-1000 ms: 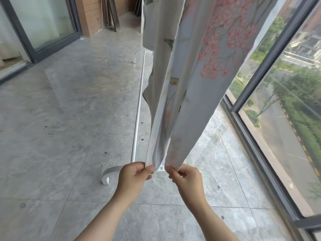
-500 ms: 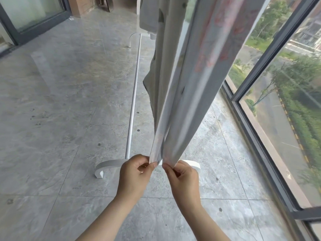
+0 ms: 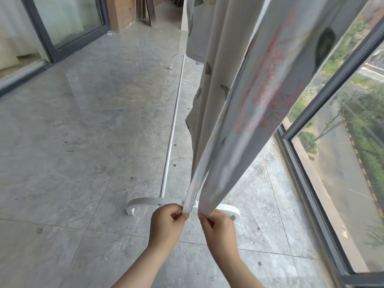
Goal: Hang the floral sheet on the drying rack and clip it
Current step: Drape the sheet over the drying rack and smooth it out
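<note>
The floral sheet (image 3: 249, 100) hangs from above the frame down to the person's hands, its two layers drawn taut toward the camera and its pink print blurred. The left hand (image 3: 166, 223) pinches the bottom edge of the left layer between thumb and curled fingers; the right hand (image 3: 220, 229) pinches the right layer's edge the same way, just beside it. Both grips are as they were half a second ago, the hands sitting a little lower in view. Behind them stands the drying rack's curved white foot (image 3: 145, 201), with its floor rail (image 3: 172, 129) running away across the grey tiles (image 3: 83, 142). The sliding door (image 3: 68, 21) shows more than before.
</note>
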Action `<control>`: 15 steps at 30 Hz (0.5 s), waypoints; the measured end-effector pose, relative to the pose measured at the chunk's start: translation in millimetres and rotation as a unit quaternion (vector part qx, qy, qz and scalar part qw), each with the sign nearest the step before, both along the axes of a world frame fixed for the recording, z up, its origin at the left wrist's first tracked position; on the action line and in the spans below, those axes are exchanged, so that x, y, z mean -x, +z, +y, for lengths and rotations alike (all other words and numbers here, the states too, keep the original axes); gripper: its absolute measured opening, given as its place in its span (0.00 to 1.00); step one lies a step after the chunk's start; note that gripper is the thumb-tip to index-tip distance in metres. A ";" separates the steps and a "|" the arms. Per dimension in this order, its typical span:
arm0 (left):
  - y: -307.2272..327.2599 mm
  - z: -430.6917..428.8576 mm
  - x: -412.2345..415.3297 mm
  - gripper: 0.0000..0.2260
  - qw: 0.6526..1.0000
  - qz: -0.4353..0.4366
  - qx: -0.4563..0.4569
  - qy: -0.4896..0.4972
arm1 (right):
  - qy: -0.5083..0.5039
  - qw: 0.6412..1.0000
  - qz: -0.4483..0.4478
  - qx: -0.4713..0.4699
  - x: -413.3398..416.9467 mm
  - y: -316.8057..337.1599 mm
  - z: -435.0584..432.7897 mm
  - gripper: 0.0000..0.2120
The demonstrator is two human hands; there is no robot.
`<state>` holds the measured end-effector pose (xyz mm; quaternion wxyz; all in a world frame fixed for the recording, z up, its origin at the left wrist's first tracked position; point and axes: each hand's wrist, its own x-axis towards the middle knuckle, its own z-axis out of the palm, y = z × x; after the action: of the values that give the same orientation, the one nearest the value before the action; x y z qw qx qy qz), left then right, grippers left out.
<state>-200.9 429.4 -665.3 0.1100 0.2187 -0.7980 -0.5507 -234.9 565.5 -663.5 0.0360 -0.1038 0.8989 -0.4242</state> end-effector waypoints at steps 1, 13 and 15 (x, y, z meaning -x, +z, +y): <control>1.7 -1.4 -3.2 0.21 1.000 -0.010 0.007 0.005 | 0.000 1.000 -0.010 -0.004 -3.8 3.2 -1.1 0.26; 78.9 -25.9 -17.8 0.12 0.996 -0.085 0.027 -0.032 | -0.054 0.994 -0.095 -0.020 -24.8 93.3 13.4 0.05; 118.8 -25.7 -27.6 0.13 0.994 -0.100 0.033 -0.041 | -0.073 0.992 -0.105 -0.023 -33.8 135.6 24.1 0.07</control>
<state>-173.3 403.7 -546.6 0.0145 0.2363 -0.8311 -0.5033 -201.0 589.6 -527.9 0.1014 0.0078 0.9050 -0.4132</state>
